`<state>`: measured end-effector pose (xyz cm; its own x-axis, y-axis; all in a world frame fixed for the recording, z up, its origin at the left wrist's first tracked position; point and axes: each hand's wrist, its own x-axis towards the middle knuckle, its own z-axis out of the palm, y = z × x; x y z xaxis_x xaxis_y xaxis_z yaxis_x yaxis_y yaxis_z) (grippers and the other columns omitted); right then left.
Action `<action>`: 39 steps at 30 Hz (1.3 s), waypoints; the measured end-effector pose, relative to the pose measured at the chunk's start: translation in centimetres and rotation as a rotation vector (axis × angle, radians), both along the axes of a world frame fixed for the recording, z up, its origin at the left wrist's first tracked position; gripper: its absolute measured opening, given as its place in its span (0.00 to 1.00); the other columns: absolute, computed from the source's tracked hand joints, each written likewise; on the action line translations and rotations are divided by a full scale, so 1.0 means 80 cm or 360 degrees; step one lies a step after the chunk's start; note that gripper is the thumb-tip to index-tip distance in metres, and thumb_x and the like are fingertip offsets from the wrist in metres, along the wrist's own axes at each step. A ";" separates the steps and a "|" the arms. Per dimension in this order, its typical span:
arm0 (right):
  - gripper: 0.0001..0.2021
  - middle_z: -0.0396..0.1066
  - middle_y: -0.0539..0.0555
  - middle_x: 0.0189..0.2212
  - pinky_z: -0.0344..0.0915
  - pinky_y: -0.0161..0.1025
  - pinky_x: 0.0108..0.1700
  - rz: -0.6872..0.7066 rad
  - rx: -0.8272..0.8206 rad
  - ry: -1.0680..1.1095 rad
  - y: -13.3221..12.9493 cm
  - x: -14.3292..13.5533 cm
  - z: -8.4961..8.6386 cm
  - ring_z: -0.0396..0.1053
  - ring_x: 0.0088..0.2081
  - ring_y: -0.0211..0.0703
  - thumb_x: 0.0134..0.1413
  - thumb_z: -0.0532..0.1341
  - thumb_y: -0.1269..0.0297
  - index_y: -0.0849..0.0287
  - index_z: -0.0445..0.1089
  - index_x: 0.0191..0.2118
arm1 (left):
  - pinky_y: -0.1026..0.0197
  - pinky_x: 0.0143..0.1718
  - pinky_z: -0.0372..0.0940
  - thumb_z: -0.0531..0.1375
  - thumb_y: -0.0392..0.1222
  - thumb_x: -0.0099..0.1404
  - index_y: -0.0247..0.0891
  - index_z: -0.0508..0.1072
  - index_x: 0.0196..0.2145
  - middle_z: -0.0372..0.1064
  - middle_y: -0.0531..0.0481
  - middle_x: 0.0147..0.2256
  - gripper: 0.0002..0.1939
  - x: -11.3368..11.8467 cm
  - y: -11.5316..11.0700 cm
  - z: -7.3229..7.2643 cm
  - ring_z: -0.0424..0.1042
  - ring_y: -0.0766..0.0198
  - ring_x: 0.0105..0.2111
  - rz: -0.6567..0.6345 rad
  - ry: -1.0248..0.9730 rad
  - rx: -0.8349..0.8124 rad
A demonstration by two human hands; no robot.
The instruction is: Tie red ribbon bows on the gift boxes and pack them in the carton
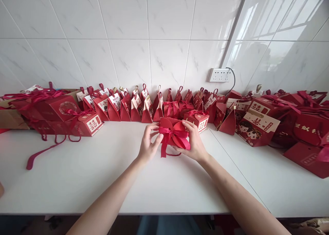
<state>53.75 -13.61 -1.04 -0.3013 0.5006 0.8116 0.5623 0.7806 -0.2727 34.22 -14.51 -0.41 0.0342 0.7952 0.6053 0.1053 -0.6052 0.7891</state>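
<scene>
Between my two hands is a small red gift box (pixel 167 123) with petal-like flaps on top. A shiny red ribbon bow (pixel 168 133) is tied across it, one tail hanging down its front. My left hand (pixel 150 140) grips the box's left side, thumb near the bow. My right hand (pixel 192 142) holds the right side, fingers curled over the top edge and underneath. A twisted red cord (pixel 174 155) loops out below the box. Just behind my right hand sits another red box (pixel 196 116) with a white character label.
Against the tiled wall stands a row of red and white triangular boxes (pixel 114 106). Larger ribboned boxes pile up at the left (pixel 48 108) and right (pixel 308 125). A loose ribbon (pixel 45 155) trails over the white table (pixel 144 194). A power strip (pixel 219 75) is on the wall.
</scene>
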 end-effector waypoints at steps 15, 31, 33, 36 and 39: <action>0.43 0.51 0.65 0.57 0.61 0.62 0.54 0.0012 0.0037 -0.0023 0.001 0.002 -0.003 0.54 0.58 0.62 0.46 0.66 0.54 0.50 0.40 0.63 | 0.49 0.50 0.66 0.58 0.38 0.62 0.40 0.67 0.30 0.63 0.46 0.44 0.03 0.004 -0.009 0.000 0.63 0.54 0.54 0.0268 0.0485 0.0770; 0.43 0.51 0.66 0.57 0.59 0.63 0.54 0.0022 0.0153 0.0019 -0.002 -0.002 -0.003 0.54 0.59 0.64 0.46 0.66 0.52 0.51 0.42 0.63 | 0.50 0.48 0.66 0.56 0.30 0.61 0.44 0.67 0.34 0.66 0.55 0.29 0.09 0.009 -0.017 0.004 0.72 0.67 0.32 0.0272 0.0592 0.1243; 0.42 0.52 0.66 0.57 0.59 0.63 0.54 0.0030 0.0149 0.0029 -0.002 -0.002 -0.004 0.54 0.59 0.64 0.46 0.65 0.52 0.51 0.43 0.62 | 0.52 0.46 0.68 0.55 0.30 0.62 0.43 0.67 0.33 0.67 0.56 0.29 0.08 0.010 -0.018 0.004 0.72 0.68 0.30 0.0269 0.0601 0.1269; 0.41 0.52 0.66 0.57 0.59 0.63 0.54 0.0036 0.0136 0.0039 -0.001 -0.002 -0.005 0.55 0.59 0.64 0.46 0.65 0.51 0.52 0.45 0.62 | 0.55 0.42 0.70 0.56 0.30 0.61 0.43 0.66 0.33 0.67 0.55 0.29 0.08 0.012 -0.020 0.005 0.72 0.68 0.30 0.0238 0.0597 0.1330; 0.43 0.52 0.65 0.57 0.60 0.63 0.53 0.0004 0.0130 0.0016 -0.001 -0.001 -0.005 0.55 0.58 0.63 0.45 0.66 0.51 0.50 0.43 0.62 | 0.58 0.38 0.71 0.58 0.27 0.59 0.42 0.67 0.33 0.66 0.53 0.30 0.10 0.012 -0.020 0.005 0.71 0.66 0.33 0.0215 0.0510 0.1296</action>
<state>53.66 -13.68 -1.45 -0.2943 0.4316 0.8527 0.5579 0.8020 -0.2134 35.18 -16.12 0.01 0.2362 0.1310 0.9628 0.3588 -0.9326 0.0389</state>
